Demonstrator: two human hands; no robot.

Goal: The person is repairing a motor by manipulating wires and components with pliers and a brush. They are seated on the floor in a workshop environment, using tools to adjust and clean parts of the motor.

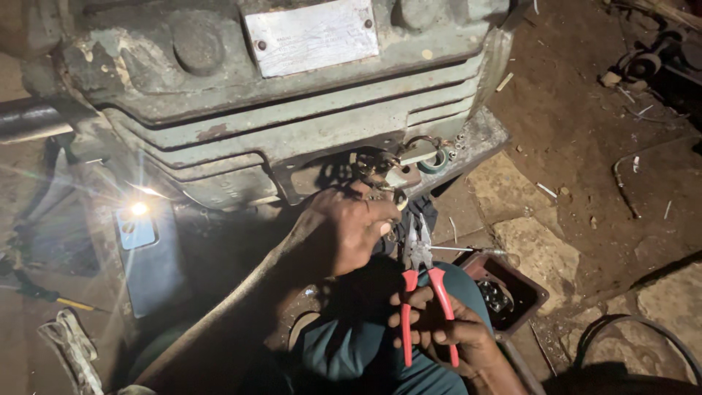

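Red-handled pliers sit gripped in the right hand; left hand pinches wires at the motor.

Dim scene, glaring phone torch at left.

Bare forearms, no sleeves/gloves; teal trousers.
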